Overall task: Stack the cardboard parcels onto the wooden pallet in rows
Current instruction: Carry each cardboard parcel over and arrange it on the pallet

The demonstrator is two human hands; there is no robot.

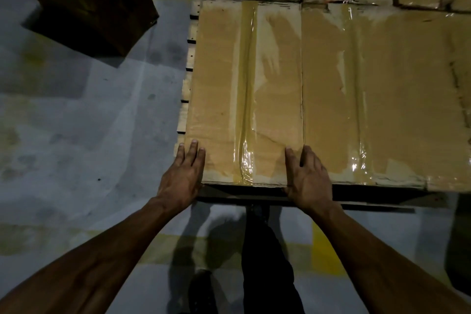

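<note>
Dark brown cardboard box (84,0) on grey floor up-left of hands, apparently not yet stacked. Slatted wooden pallet (187,79) edge just past left hand (182,176), fingers straight, flat on near-left corner of tan taped cardboard parcel (244,94). Right hand (309,181) spread flat on near-right corner. More parcels (382,89) butted rightward and beyond; layer looks nearly full.

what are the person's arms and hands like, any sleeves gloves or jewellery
Both forearms are bare as far as the frame shows, with no sleeves in view. The left hand and right hand wear no gloves, and no watch, ring or wristband is visible.
</note>
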